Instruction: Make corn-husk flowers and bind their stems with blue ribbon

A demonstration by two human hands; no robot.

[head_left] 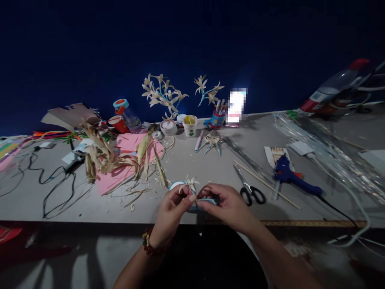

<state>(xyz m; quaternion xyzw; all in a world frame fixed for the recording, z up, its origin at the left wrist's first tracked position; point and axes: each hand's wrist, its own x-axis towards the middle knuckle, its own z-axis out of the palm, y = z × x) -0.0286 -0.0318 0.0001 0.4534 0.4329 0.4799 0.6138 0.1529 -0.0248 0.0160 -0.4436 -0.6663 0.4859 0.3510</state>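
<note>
My left hand [172, 210] pinches the stem of a small pale husk flower [190, 183] just above the table's front edge. My right hand [226, 205] is closed on the same stem, where light blue tape [207, 200] is wound round it. A roll of blue tape [174, 185] lies on the table right behind my left hand, partly hidden by it. Both hands meet at the fingertips. A bead bracelet sits on my left wrist.
Black-handled scissors [249, 188] and a blue glue gun [290, 176] lie to the right, with thin wooden sticks [267, 184] between. Dried corn husks on pink paper [120, 160] are left. Finished husk flowers in pots [168, 100] stand at the back. Black cables [54, 180] trail far left.
</note>
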